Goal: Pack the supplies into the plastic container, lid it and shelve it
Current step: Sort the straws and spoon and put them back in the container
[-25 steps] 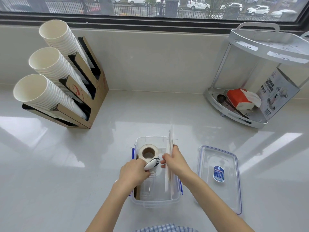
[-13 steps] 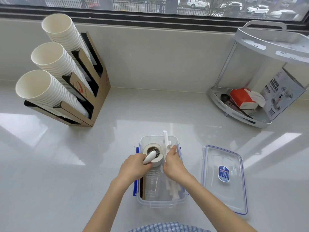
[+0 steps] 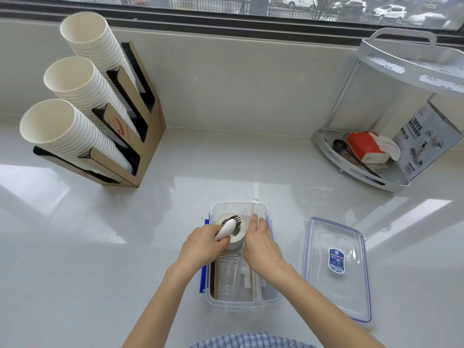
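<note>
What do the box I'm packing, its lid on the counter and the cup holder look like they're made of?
Clear rectangular container: looks like glossy see-through plastic, contents visible through its walls. Clear blue-rimmed lid: likely the same plastic; counter shows through. Brown slotted cup holder: appears matte cardboard, with flat folded panels.

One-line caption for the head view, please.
Left hand holds a white-handled fork over the open plastic container; right hand reaches inside, lid beside it.
</note>
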A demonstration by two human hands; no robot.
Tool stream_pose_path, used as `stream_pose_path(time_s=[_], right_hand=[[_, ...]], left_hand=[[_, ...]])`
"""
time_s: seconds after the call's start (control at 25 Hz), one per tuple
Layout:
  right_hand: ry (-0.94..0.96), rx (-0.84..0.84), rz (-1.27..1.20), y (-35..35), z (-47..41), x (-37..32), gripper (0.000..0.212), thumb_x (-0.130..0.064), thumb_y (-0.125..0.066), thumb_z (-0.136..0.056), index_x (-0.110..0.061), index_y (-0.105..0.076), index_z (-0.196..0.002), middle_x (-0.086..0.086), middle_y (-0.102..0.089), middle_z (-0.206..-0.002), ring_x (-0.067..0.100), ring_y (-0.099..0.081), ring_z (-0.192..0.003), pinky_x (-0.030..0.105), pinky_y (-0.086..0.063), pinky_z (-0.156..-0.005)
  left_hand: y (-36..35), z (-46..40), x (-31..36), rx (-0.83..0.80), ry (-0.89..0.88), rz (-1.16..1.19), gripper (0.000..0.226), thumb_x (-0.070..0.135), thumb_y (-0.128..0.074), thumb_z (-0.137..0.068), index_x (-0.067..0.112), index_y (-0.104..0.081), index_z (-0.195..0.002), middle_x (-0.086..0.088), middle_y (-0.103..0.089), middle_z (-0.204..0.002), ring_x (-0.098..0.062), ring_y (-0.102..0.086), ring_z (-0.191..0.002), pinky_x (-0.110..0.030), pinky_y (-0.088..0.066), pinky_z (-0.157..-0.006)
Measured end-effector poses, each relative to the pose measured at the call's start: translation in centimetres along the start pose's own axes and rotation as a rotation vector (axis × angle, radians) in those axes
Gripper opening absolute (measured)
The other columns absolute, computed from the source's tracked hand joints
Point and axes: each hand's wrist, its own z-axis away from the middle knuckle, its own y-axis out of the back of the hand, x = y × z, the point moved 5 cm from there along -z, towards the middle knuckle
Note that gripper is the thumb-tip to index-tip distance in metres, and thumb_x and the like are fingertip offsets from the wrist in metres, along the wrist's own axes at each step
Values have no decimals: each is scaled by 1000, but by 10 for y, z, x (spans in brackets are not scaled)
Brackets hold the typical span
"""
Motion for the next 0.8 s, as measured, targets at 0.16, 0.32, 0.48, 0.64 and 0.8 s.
stream_pose_path(time_s=[0.16,0.32,0.48,0.64,0.8], right_hand=[[53,122,72,14,-5,0,70,7,-42,-87,-4,-5,-145,19,-18,-148,33,-29,-133,35,-44,-93],[48,41,95,12,-13,-3,50,7,-45,-85,-6,-33,-132,18,-38,-133,33,-43,-120,37,-45,-85],[58,37,123,18,-17,-4,37,8,-45,-85,-2,-44,-121,19,-42,-128,32,-47,-117,37,-44,-86],[46,-37,173,16,-16,-1,34,8,-41,-87,1,-49,-119,22,-48,-127,33,-51,-117,38,-44,-90],[55,-107,222,5,-13,-1,33,5,-43,-88,1,-50,-120,22,-50,-128,33,-50,-119,39,-45,-92]], left_hand=[[7,1,1,25,5,12,36,26,-48,-87,22,-35,-53,4,-39,-55,-17,-40,-59,-24,-25,-49],[9,2,3,22,21,17,37,26,-49,-87,23,-34,-53,5,-39,-55,-14,-37,-56,-24,-25,-49],[8,3,4,21,34,28,37,26,-49,-87,24,-34,-53,5,-39,-55,-10,-36,-52,-23,-25,-48],[11,1,5,31,46,42,37,25,-49,-87,23,-34,-53,4,-39,-56,-11,-36,-53,-25,-25,-49],[13,2,9,37,30,117,30,20,-49,-86,22,-35,-59,4,-39,-60,-17,-39,-61,-24,-26,-51]])
